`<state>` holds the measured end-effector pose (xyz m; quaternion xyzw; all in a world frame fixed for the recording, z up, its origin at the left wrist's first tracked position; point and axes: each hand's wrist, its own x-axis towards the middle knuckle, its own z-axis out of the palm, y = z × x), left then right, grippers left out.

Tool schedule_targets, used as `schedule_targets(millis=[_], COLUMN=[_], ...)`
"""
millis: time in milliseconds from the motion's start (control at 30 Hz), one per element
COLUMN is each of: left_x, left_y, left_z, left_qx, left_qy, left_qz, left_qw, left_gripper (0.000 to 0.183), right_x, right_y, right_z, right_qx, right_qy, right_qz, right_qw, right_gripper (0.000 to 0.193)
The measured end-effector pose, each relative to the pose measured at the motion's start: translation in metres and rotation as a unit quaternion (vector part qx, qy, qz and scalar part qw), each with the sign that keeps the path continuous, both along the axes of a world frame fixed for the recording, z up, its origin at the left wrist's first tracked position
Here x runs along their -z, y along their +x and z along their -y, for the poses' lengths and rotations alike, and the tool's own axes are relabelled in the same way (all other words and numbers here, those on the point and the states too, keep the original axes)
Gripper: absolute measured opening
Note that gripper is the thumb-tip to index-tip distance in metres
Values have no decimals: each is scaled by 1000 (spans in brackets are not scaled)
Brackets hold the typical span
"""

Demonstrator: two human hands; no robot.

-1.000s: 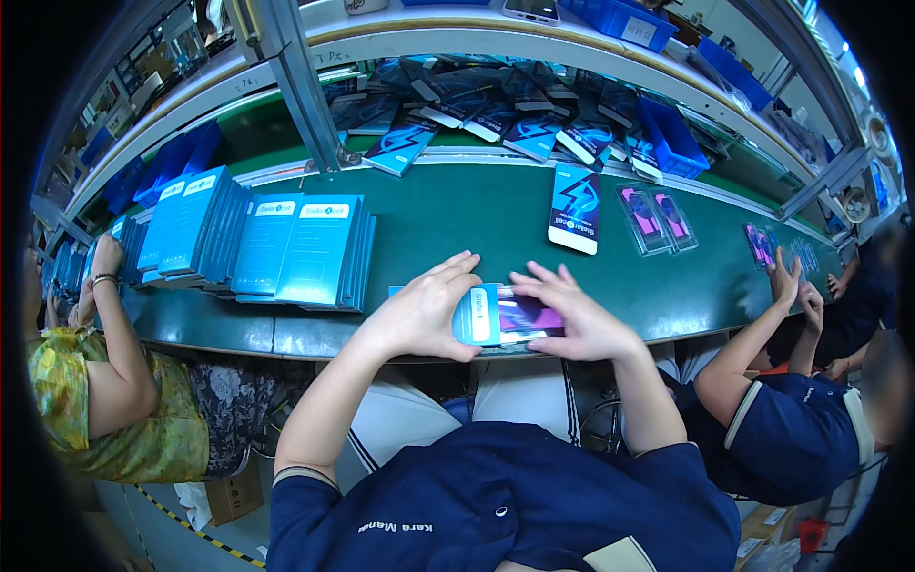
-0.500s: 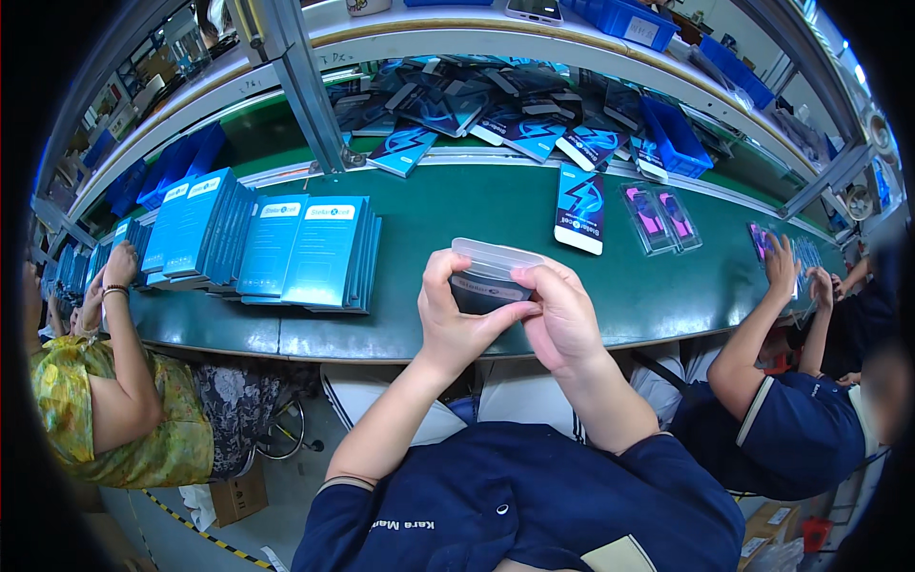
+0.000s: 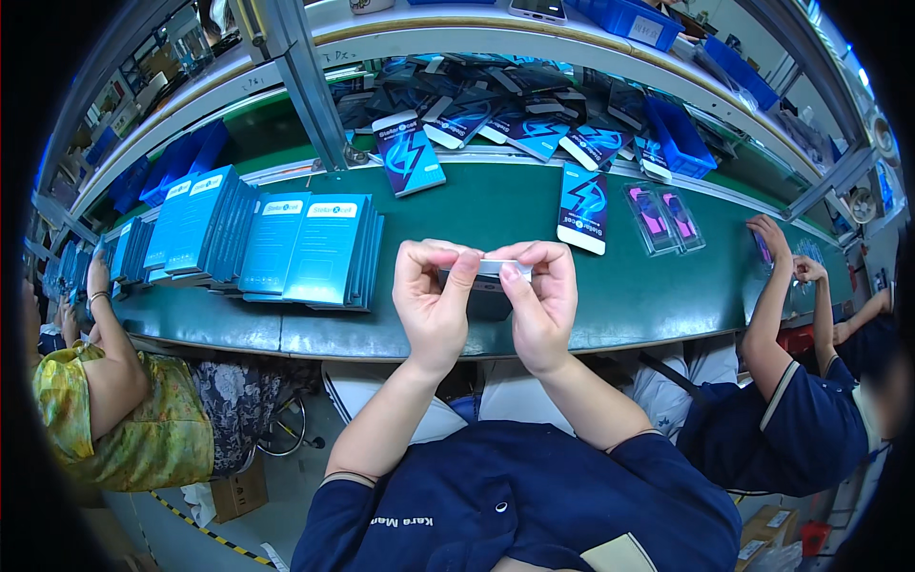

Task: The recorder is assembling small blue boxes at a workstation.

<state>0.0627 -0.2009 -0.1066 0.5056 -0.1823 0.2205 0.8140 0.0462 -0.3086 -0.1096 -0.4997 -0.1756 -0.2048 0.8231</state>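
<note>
Two hands [image 3: 432, 307] [image 3: 544, 313], one box [image 3: 489, 302] between them, pinched from both sides

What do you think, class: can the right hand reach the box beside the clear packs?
Probably yes: only green tabletop shows between the right hand and box, though the fingers pinch a carton.

Blue boxes [image 3: 324, 253] stand in packed rows at the left of a long green table [image 3: 457, 205], with a lone box [image 3: 582, 205] and two clear plastic packs [image 3: 664, 221] holding pink pieces farther right. Behind, a heap of boxes [image 3: 477, 100] lies beside a blue bin [image 3: 693, 164]. A phone [image 3: 539, 10] rests on the shelf [image 3: 410, 38] above.
</note>
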Motion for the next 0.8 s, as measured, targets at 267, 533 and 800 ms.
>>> schedule_targets(millis=[267,533,800], left_x=[24,29,3], left_y=[-2,-20,-28], left_z=[-2,-22,-12], left_qx=[-160,-248,50], left_qy=[450,728,745], left_qz=[46,-41,169], left_qw=[877,638,644], left_gripper=[89,60,92], right_x=[35,19,-5], right_y=[42,51,60], right_z=[32,106,189], right_qx=[94,200,60], right_qy=[-264,-766,-607], right_qz=[57,-141,-47], right_qw=[958,595,791], right_gripper=[46,63,33])
